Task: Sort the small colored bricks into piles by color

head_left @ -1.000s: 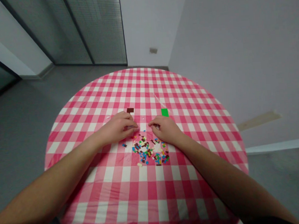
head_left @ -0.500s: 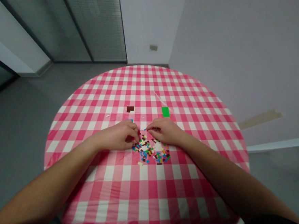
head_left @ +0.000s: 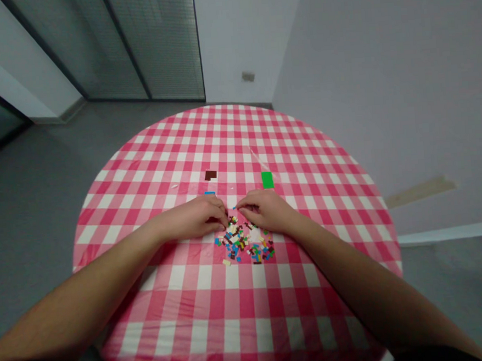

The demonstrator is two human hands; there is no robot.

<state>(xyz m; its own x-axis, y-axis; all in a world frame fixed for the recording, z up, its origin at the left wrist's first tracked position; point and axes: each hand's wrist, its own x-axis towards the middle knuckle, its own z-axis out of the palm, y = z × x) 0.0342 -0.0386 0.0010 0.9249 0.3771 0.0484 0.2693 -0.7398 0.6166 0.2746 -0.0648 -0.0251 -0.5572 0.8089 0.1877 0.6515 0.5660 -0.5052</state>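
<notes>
Left hand (head_left: 196, 217): fingers curled, tips down at 10 o'clock edge of heap of tiny multicoloured plastic bricks (head_left: 243, 241); cannot tell whether pinching, fingertips hidden. Right hand (head_left: 266, 212): fingers curled, tips at heap's 12 to 1 o'clock edge; pinch also unclear. Hands just apart. Dark-brown rectangular brick (head_left: 210, 175) at heap's 11 o'clock, small blue brick (head_left: 209, 192) just nearer, bright-green rectangular plate (head_left: 267, 180) at 1 o'clock. All lie on round pink-and-white gingham tablecloth (head_left: 115, 211).
</notes>
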